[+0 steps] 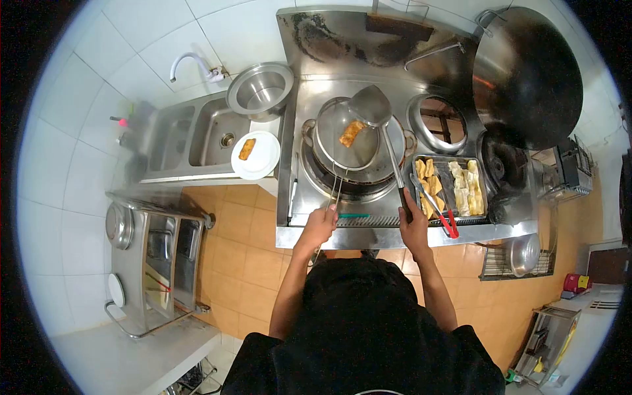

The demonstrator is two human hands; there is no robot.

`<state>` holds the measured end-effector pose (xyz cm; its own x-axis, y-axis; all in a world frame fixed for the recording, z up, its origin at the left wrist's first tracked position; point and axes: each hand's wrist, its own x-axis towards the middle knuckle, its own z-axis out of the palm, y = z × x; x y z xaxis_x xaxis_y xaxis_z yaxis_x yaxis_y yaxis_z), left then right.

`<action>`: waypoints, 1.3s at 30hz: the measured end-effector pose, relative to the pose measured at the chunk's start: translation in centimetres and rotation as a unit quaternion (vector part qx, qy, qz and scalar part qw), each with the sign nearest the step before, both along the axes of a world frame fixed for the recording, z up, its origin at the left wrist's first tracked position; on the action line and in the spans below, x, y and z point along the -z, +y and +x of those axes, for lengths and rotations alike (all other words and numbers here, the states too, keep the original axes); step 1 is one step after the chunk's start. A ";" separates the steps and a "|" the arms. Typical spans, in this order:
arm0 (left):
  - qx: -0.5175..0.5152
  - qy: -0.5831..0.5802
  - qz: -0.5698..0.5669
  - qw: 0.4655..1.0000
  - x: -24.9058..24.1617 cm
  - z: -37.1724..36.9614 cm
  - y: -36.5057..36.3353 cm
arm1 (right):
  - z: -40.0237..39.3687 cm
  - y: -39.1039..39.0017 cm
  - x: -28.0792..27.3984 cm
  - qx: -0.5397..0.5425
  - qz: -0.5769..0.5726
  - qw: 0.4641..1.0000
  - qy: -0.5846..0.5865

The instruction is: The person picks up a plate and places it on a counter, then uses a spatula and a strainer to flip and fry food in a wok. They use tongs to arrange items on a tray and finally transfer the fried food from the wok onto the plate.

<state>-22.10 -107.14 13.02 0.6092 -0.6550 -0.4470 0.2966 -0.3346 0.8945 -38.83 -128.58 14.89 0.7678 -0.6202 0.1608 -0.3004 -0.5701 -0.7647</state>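
My left hand (pixel 319 227) is closed round the wire handle of a round mesh strainer (pixel 359 158), which sits over the wok (pixel 308 130) on the stove. One browned fried roll (pixel 352 133) lies in the strainer. In my right hand (pixel 414 227) is the dark handle of a wok spatula (pixel 370 105); its broad metal blade is tilted above the far side of the strainer, close to the roll. A white plate (pixel 257 168) on the left holds another browned roll (pixel 247 149).
Right of the wok, a metal tray (pixel 442 172) carries folded yellow and pale wrapped pieces, with red-handled tongs (pixel 449 222) across it. A large black wok (pixel 526 79) leans at the back right. A steel pot (pixel 261 89) stands beside the sink (pixel 214 135).
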 end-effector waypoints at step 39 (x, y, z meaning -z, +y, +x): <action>0.031 -0.236 0.066 0.969 -0.1 2.1 0.7 | 5.9 -16.6 -15.8 -0.202 0.143 0.828 0.502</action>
<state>-20.02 -106.45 13.10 0.7272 -0.6531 -0.2110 -0.1588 -0.4592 0.8740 -32.94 -145.15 30.69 0.5796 -0.1821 -0.7943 -0.6953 -0.6188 -0.3656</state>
